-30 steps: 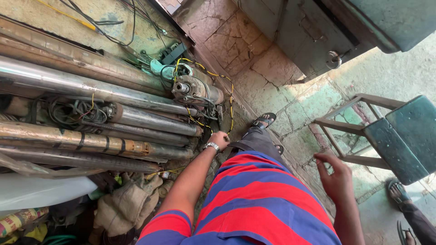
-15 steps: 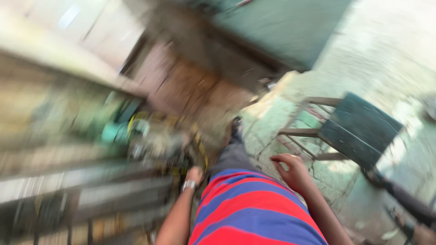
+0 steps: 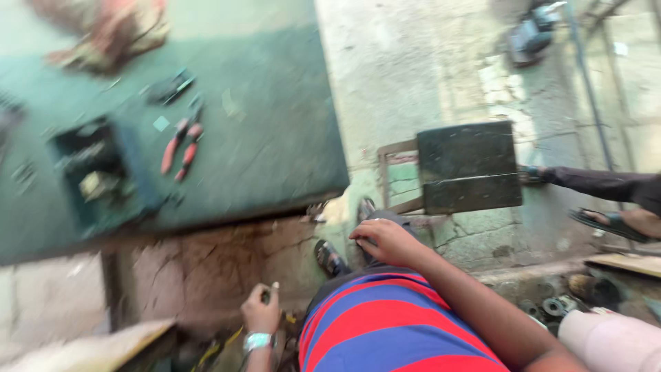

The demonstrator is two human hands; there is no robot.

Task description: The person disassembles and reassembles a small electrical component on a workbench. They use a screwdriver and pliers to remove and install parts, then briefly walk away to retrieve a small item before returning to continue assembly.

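The view is blurred by motion. My left hand (image 3: 261,311), with a wristwatch on the wrist, hangs low beside my striped red and blue shirt (image 3: 392,324). Its fingers are curled and one points up; whether it holds anything is unclear. My right hand (image 3: 385,241) rests flat on my knee, holding nothing. My sandalled foot (image 3: 329,258) stands on the cracked stone floor just below it.
A green workbench top (image 3: 275,124) carries red-handled pliers (image 3: 180,148), an open box (image 3: 96,172) and a pinkish rag (image 3: 110,31). A dark green metal stool (image 3: 468,165) stands ahead. Another person's leg and sandal (image 3: 613,222) reach in from the right. Metal rings (image 3: 554,305) lie at lower right.
The view has swung right, away from the stacked pipes, onto the green bench and the stool. My left hand has left the pipes and dropped to my side. My right hand has settled on my knee.
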